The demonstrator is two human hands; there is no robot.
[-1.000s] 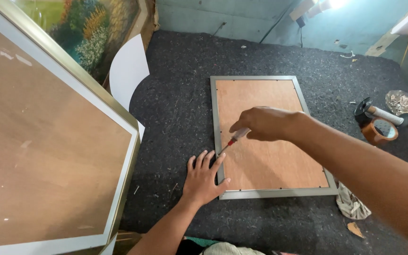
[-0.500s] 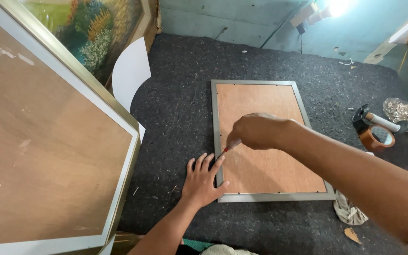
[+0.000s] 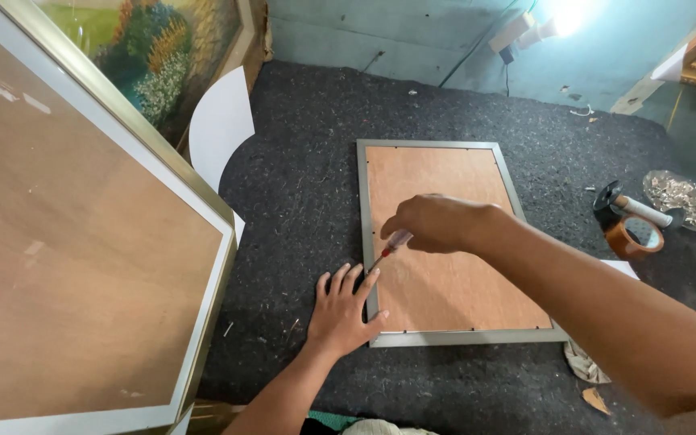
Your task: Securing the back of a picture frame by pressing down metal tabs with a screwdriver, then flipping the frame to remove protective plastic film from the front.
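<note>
Head view: looking down on a dark felt-covered desk (image 3: 300,193).
Picture frame (image 3: 445,242): lies face down, brown backing board up, in the middle of the desk.
Left hand (image 3: 340,310): fingers spread flat, open, pressing the frame's lower-left edge, likely to steady it.
Right hand (image 3: 437,221): fingers closed on a small screwdriver (image 3: 388,251), tip at the frame's left rail.
Tape roll (image 3: 634,235): well apart, to the right.
Large frame (image 3: 82,242): leaning at left, its back showing.

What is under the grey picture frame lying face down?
The grey picture frame lies on dark felt matting. The left hand presses its edge. Its front side faces down, unseen.
</note>
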